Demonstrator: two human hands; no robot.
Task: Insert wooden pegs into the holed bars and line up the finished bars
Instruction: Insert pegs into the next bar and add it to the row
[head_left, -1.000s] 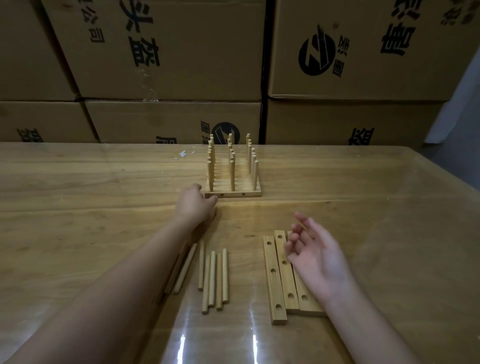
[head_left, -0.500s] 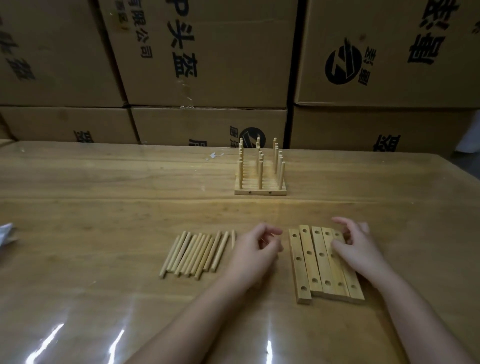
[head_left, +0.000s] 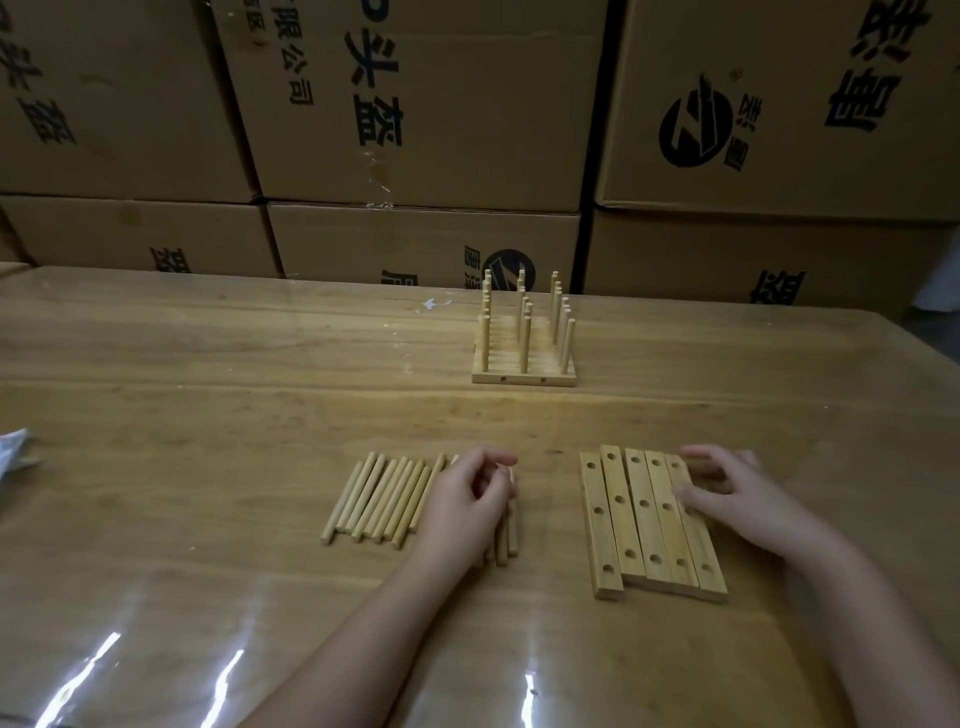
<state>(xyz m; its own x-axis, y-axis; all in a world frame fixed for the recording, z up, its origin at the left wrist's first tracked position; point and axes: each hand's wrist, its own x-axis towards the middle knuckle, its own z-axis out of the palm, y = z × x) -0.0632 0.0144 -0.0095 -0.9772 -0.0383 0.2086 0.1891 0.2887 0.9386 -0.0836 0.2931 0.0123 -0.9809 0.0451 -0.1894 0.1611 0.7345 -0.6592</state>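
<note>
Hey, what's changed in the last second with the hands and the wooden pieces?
The left hand pulled back from the far block of pegged wooden bars to the loose pale wooden pegs, fingers curled over them. The right hand came down onto the flat holed wooden bars. The pegged block stayed put.

Printed cardboard boxes (head_left: 415, 104) stacked behind the wooden table (head_left: 208, 415).

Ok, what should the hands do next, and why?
Probably lift one peg and bring it over to the rightmost bar. The left hand curls over the loose pegs, seemingly pinching one, while the right hand rests on the empty bars, whose holes are all unfilled. The finished bars already stand further back.
</note>
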